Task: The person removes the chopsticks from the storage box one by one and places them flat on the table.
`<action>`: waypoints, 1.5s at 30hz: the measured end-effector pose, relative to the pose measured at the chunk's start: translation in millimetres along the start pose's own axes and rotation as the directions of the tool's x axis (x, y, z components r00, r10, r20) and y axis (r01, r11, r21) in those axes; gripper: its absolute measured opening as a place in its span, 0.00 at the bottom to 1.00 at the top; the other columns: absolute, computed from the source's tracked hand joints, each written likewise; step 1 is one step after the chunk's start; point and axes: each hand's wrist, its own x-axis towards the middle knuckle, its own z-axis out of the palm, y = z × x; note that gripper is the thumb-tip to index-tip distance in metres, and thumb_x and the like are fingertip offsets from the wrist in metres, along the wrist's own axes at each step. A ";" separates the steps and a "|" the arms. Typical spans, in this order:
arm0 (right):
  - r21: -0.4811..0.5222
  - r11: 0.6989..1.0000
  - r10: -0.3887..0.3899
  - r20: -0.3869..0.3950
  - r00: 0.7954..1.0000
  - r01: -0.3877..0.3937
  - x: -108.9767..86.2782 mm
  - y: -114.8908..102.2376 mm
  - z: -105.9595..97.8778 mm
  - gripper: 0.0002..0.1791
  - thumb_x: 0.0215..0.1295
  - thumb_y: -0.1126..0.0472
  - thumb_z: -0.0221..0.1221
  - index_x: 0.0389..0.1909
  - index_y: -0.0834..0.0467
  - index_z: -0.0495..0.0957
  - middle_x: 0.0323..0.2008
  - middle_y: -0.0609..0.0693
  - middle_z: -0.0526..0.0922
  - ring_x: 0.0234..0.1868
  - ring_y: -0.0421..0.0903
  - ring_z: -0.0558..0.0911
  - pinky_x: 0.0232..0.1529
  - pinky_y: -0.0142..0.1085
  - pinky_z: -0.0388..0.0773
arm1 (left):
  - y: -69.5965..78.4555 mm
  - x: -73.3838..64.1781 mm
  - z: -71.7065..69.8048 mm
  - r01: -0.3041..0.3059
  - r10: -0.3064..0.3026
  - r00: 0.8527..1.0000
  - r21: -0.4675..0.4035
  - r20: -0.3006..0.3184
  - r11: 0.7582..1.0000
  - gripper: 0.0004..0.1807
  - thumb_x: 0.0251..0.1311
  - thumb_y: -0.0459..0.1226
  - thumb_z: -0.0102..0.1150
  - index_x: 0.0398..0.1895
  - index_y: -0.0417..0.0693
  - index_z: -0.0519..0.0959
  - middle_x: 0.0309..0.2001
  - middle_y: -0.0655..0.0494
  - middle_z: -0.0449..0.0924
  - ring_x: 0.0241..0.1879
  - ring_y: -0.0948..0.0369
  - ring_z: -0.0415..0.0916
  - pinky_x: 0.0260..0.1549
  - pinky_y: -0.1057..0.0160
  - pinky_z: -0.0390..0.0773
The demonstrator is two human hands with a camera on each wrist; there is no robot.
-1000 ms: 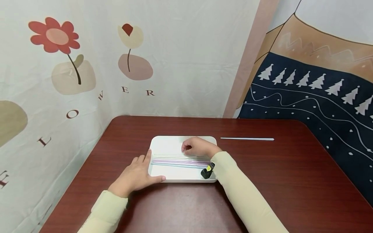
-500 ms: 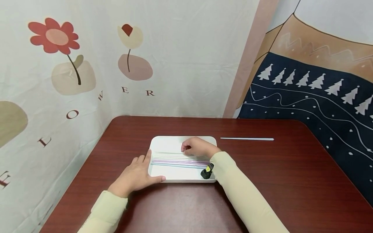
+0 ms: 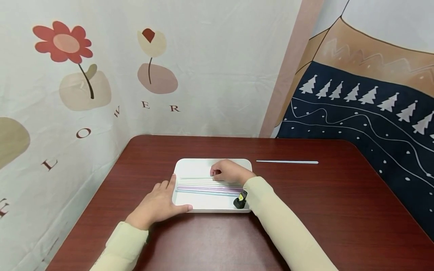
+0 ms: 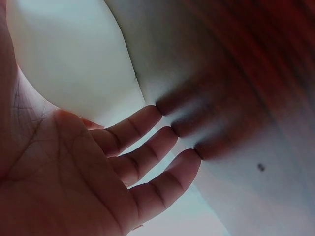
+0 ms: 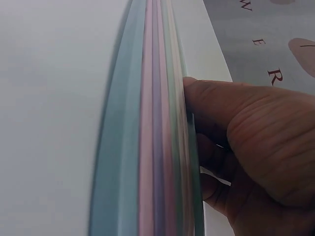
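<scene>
Across a white tray [image 3: 210, 203] lies a row of pastel chopsticks [image 3: 203, 189], blue, pink, purple, green and cream. My right hand [image 3: 232, 171] is over the far side of the row, its thumb and curled fingers pinching a pale green chopstick [image 3: 194, 178]. In the right wrist view that green chopstick [image 5: 197, 196] runs along the row's outer edge, partly hidden by the thumb. My left hand [image 3: 156, 203] is spread at the tray's left end, fingers along the left side and thumb at the front edge. The left wrist view shows the fingers [image 4: 160, 191] nearly straight beside the tray.
A single light blue chopstick [image 3: 288, 162] lies on the brown table [image 3: 339, 199] to the right of the tray. Behind the table hangs a white cloth [image 3: 217, 75] with flower prints, and a dark blue cloth [image 3: 339, 116] with tree prints hangs at the right.
The pale green chopstick has shifted slightly away from the others toward the tray's far side, opening a narrow gap. Both hands have stayed nearly in place.
</scene>
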 end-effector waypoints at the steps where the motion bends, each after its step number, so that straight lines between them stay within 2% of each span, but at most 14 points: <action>1: -0.002 1.000 -0.002 0.000 1.000 0.002 0.0 -0.8 -0.1 0.07 0.68 0.62 0.63 0.31 0.47 0.80 0.23 0.42 0.75 0.28 0.38 0.72 0.34 0.32 0.71 | 0.0 -0.2 0.0 -0.001 0.001 1.000 0.000 -0.001 1.000 0.73 0.43 0.79 0.53 0.76 0.30 0.47 0.62 0.34 0.67 0.61 0.37 0.65 0.53 0.42 0.71; 7: -0.011 1.000 -0.007 -0.003 1.000 0.007 0.2 -2.1 -0.4 0.08 0.68 0.63 0.62 0.30 0.47 0.79 0.22 0.42 0.73 0.27 0.38 0.71 0.34 0.32 0.70 | -0.3 -1.1 -0.1 -0.003 0.003 1.000 -0.006 -0.009 1.000 0.73 0.44 0.79 0.53 0.76 0.29 0.48 0.62 0.34 0.68 0.61 0.37 0.65 0.54 0.42 0.71; 13: 0.021 1.000 -0.003 -0.003 1.000 0.003 -5.2 0.0 -0.7 0.09 0.70 0.64 0.59 0.31 0.47 0.79 0.23 0.43 0.73 0.27 0.38 0.71 0.34 0.33 0.70 | -0.2 -1.6 3.1 -0.011 0.011 1.000 -0.016 -0.016 1.000 0.73 0.44 0.78 0.54 0.76 0.29 0.48 0.62 0.35 0.68 0.60 0.37 0.65 0.54 0.43 0.71; 19: -0.015 1.000 -0.012 -0.028 1.000 0.012 -10.7 -2.2 -4.5 0.10 0.71 0.66 0.55 0.33 0.48 0.79 0.29 0.41 0.77 0.31 0.39 0.73 0.37 0.34 0.72 | 1.0 -1.1 4.8 -0.016 0.016 1.000 -0.009 -0.018 1.000 0.73 0.44 0.79 0.53 0.76 0.30 0.48 0.63 0.34 0.67 0.62 0.37 0.64 0.55 0.43 0.70; 27: -0.053 0.997 -0.053 -0.080 0.995 0.049 -8.6 -6.3 -14.3 0.07 0.71 0.67 0.57 0.38 0.51 0.81 0.35 0.42 0.80 0.37 0.41 0.76 0.41 0.34 0.73 | 1.6 -1.6 1.6 -0.001 0.001 1.000 -0.012 -0.008 1.000 0.73 0.44 0.79 0.53 0.76 0.30 0.48 0.63 0.34 0.67 0.62 0.35 0.64 0.55 0.42 0.70; 38: -0.083 0.996 -0.057 -0.145 0.988 0.045 -23.8 -19.7 -43.7 0.07 0.71 0.65 0.58 0.42 0.51 0.83 0.43 0.44 0.82 0.42 0.41 0.78 0.46 0.36 0.76 | 0.0 0.0 -0.2 0.009 -0.009 1.000 -0.001 0.005 1.000 0.74 0.43 0.80 0.51 0.77 0.30 0.46 0.64 0.35 0.66 0.62 0.37 0.64 0.54 0.42 0.71; 45: -0.091 0.996 -0.034 -0.202 0.979 0.016 -41.7 -12.8 -66.8 0.08 0.70 0.66 0.59 0.43 0.53 0.84 0.42 0.45 0.83 0.43 0.43 0.79 0.48 0.39 0.78 | -1.0 -1.1 -0.1 0.006 -0.006 1.000 -0.004 0.007 1.000 0.74 0.42 0.80 0.51 0.77 0.31 0.46 0.64 0.35 0.66 0.62 0.37 0.63 0.55 0.42 0.70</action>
